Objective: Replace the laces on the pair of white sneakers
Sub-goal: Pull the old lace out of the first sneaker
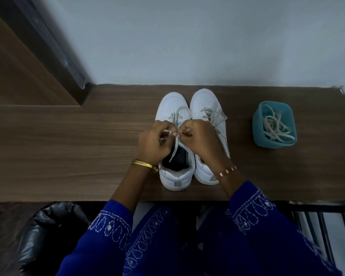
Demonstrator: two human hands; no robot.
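Fingers of the left hand (154,141) and right hand (200,136) pinch the lace (174,147) of the left sneaker (175,172). Both shoes sit side by side on the desk (68,146). More laces (277,126) lie in a blue tub (257,126) nearby.

The bench (68,148) lies bare across the whole left half of the frame, so a reach from that side meets nothing. At centre the two sneakers (189,136) stand touching side by side, leaving no gap between them, and both hands, the left hand (154,143) and the right hand (202,139), crowd over their laced middle. To the right, a strip of open bench separates the shoes from the teal container (274,124) of loose laces (276,126). The wall (187,36) closes off the far edge.
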